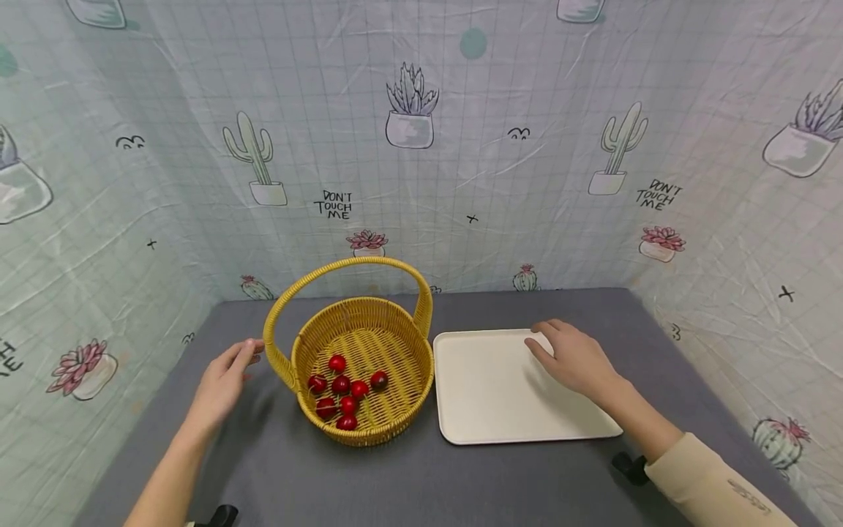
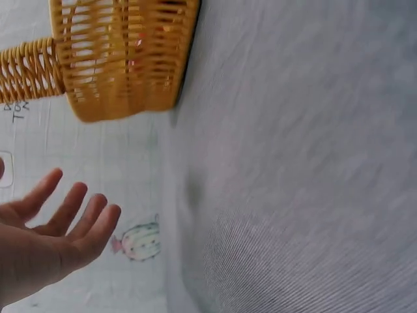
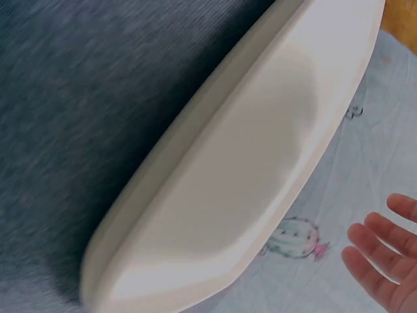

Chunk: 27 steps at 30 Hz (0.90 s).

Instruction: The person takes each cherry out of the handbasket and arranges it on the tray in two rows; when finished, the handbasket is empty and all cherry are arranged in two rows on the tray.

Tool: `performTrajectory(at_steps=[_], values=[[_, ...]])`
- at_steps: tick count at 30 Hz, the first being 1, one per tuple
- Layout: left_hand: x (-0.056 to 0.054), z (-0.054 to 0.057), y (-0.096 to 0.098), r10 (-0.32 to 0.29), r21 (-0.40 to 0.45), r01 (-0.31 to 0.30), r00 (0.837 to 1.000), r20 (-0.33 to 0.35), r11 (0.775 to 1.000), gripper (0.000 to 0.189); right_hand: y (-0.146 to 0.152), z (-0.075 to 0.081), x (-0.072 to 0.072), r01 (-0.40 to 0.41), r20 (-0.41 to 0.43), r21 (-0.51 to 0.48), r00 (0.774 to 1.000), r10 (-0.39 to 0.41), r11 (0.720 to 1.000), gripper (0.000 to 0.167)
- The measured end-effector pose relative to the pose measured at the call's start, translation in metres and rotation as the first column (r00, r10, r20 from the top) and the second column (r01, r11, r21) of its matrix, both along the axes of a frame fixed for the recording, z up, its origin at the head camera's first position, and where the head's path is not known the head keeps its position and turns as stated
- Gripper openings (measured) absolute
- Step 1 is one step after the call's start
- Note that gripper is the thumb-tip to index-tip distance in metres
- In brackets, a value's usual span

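A yellow woven basket (image 1: 364, 311) with a tall arched handle stands in the middle of the table. Several dark red cherries (image 1: 340, 385) lie in it, mostly toward its left side. My left hand (image 1: 222, 382) is held just left of the basket, fingers extended toward the handle's base. The left wrist view shows a gap between those fingers (image 2: 71, 215) and the basket's side (image 2: 124, 65). Right of the basket lies a bare cream rectangular tray (image 1: 500, 395). Over the tray's right part hovers my right hand (image 1: 576, 357), fingers spread and holding nothing.
The table has a dark grey cloth (image 1: 369, 487). Behind it and along both sides hangs a pale curtain (image 1: 461, 176) printed with potted cacti. A black wrist strap piece (image 1: 630, 468) shows by the right sleeve (image 1: 711, 479).
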State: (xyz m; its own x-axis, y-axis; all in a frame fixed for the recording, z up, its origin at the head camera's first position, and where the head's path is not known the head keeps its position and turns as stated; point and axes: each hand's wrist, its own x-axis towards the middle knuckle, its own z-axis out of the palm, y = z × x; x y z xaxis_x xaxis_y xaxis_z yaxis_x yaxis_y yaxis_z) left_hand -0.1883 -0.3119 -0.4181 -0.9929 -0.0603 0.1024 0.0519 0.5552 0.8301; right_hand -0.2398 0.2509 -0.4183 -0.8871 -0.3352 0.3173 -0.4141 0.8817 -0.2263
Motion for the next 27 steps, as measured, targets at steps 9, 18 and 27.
performTrajectory(at_steps=[9, 18, 27], values=[[0.010, -0.001, 0.009, -0.038, 0.500, 0.000, 0.997, 0.065, 0.866, 0.064, -0.023, 0.006, 0.003, -0.102, -0.053, -0.109, 0.994, 0.096, 0.989, 0.026], [0.028, -0.002, 0.022, -0.082, 0.746, -0.106, 0.974, 0.212, 0.657, 0.036, -0.047, 0.008, 0.005, -0.165, -0.006, -0.175, 0.986, 0.166, 0.971, 0.019], [0.043, -0.011, 0.037, -0.089, 0.873, -0.217, 0.955, 0.283, 0.438, 0.037, -0.069, 0.016, 0.010, -0.256, -0.020, -0.215, 0.966, 0.258, 0.942, 0.012]])
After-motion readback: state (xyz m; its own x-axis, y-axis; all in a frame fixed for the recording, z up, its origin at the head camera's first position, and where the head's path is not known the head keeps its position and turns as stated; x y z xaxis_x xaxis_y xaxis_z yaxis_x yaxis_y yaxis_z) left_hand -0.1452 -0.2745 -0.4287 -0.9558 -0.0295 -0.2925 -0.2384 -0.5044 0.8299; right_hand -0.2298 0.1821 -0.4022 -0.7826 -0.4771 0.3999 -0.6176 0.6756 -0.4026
